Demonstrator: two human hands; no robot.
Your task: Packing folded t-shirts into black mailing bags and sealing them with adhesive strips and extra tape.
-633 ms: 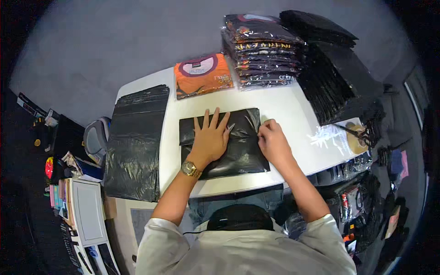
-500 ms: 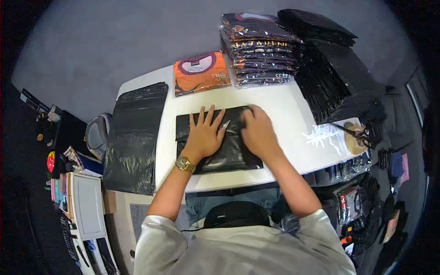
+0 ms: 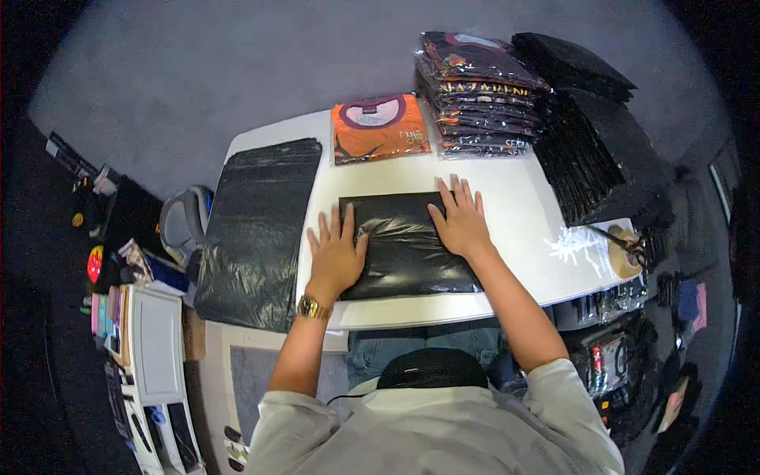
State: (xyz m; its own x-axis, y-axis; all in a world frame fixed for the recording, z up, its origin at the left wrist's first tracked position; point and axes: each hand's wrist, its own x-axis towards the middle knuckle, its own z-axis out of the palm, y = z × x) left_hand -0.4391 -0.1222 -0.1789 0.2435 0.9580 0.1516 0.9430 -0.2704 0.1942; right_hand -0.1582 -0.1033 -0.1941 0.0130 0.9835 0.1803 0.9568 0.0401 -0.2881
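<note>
A shiny black plastic mailing bag lies flat on the white table in front of me, its surface creased. My left hand rests along the bag's left edge, fingers spread and thumb on the plastic. Across the bag's upper right corner lies my right hand, also open, with its fingertips reaching past the far edge onto the table. Neither hand grips anything. Whatever is inside the bag is hidden.
A stack of flat black bags covers the table's left side. Behind are an orange shirt in clear plastic and a pile of dark bagged shirts. More black packages stand far right, near white strips and scissors.
My right hand, curled at the bag's far edge before, has opened flat at its right side. My left hand has moved from the bag's middle to its left edge. The view has shifted slightly.
</note>
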